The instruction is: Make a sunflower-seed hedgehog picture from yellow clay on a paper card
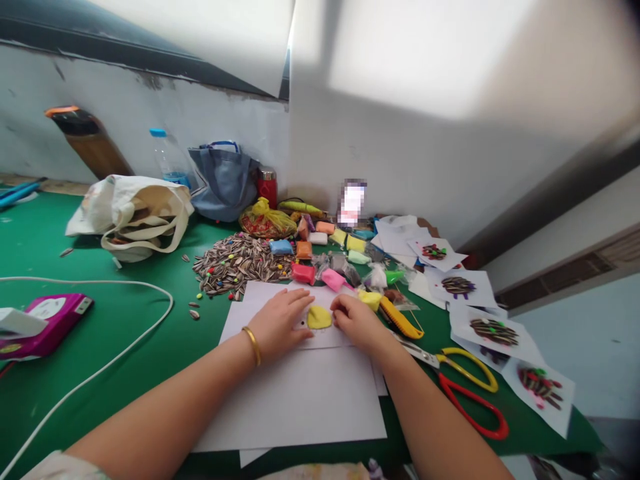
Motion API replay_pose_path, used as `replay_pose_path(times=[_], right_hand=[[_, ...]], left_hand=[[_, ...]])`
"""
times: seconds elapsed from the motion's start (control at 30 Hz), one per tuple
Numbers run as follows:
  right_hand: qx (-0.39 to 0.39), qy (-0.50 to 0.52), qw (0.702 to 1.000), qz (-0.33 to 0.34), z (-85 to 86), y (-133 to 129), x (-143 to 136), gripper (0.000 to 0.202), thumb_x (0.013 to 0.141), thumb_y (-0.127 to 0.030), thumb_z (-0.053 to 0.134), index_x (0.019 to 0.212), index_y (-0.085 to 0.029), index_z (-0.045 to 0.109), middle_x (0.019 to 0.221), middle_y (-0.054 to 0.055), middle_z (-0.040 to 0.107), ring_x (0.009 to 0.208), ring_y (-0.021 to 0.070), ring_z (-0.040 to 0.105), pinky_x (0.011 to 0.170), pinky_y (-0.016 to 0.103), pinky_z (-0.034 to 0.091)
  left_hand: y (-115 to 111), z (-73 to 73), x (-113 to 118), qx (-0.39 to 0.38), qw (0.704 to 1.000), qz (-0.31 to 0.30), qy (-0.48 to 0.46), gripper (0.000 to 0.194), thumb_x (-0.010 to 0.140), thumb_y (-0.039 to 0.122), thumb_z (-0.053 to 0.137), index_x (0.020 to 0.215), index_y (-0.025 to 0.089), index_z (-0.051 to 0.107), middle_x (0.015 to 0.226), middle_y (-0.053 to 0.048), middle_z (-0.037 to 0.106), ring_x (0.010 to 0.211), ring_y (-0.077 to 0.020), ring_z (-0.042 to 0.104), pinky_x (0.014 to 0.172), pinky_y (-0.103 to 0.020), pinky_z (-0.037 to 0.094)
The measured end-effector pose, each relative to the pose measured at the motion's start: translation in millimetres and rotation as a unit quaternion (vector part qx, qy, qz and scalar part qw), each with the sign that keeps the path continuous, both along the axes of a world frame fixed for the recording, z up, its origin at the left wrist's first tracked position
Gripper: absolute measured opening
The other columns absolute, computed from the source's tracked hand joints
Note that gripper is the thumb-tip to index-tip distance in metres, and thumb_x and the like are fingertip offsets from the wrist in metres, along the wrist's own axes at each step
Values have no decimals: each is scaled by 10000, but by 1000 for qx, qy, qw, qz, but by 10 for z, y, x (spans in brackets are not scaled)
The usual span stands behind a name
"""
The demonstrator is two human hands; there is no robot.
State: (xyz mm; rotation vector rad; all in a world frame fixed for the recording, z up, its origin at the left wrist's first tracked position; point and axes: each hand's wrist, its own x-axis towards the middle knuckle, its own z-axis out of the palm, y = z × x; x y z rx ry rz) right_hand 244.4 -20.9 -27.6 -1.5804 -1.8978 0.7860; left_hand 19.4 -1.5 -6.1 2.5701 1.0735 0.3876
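Observation:
A flattened piece of yellow clay (319, 317) lies on a small white sheet, on top of larger white paper (295, 400). Small dark marks show on the sheet beside the clay. My left hand (283, 320) rests on the paper left of the clay, fingers spread, holding nothing; a gold bangle circles that wrist. At the clay's right edge is my right hand (359, 323), its fingers bent and pinched together; whatever is between them is too small to make out.
Behind the paper are a pile of sunflower seeds (240, 263) and colored clay packets (303, 273). Scissors (435, 360), a yellow cutter (400, 319) and finished seed pictures (500, 330) lie to the right. Bags (225, 180), a phone (352, 202) and a white cable (125, 283) are further off.

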Motion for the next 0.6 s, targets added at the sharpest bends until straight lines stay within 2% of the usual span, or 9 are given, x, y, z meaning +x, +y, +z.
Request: replay_pose_path(times=[0.07,0.13,0.23,0.47,0.6], right_hand=[[-9,5,1000,-8,-5,1,3,123,814,-138,471,838,-210,567,748,-9,635,717,154,588,648,256,406],[-7,-4,1000,-10,19,-8,8,108,819,-148,479,844,-210,563,750,-13,628,712,151,579,646,254,398],[-8,-41,999,6,86,-30,22,28,824,-203,542,815,-205,568,763,-10,619,706,145,556,621,246,371],[-58,-163,985,0,157,-34,5,145,783,-305,680,742,-206,582,718,-26,623,643,125,510,558,240,270],[-50,-173,984,14,143,-13,27,142,793,-305,675,741,-211,582,718,-31,621,653,127,508,567,242,263]], left_hand=[[38,24,-31,-23,999,4,26,814,697,439,753,1398,186,427,1443,-150,477,1353,-300,414,1156,-534,233],[52,35,-47,-38,998,3,45,884,676,471,761,1424,190,385,1450,-147,471,1374,-300,385,1166,-546,184],[47,37,-48,-46,997,9,59,883,692,480,746,1434,196,361,1462,-140,458,1396,-288,354,1177,-546,119],[39,20,-36,-56,996,9,68,886,705,485,736,1445,202,339,1490,-139,421,1420,-289,309,1175,-559,78],[35,11,-35,-59,996,10,65,876,713,485,732,1444,201,343,1491,-143,419,1420,-296,307,1171,-571,81]])
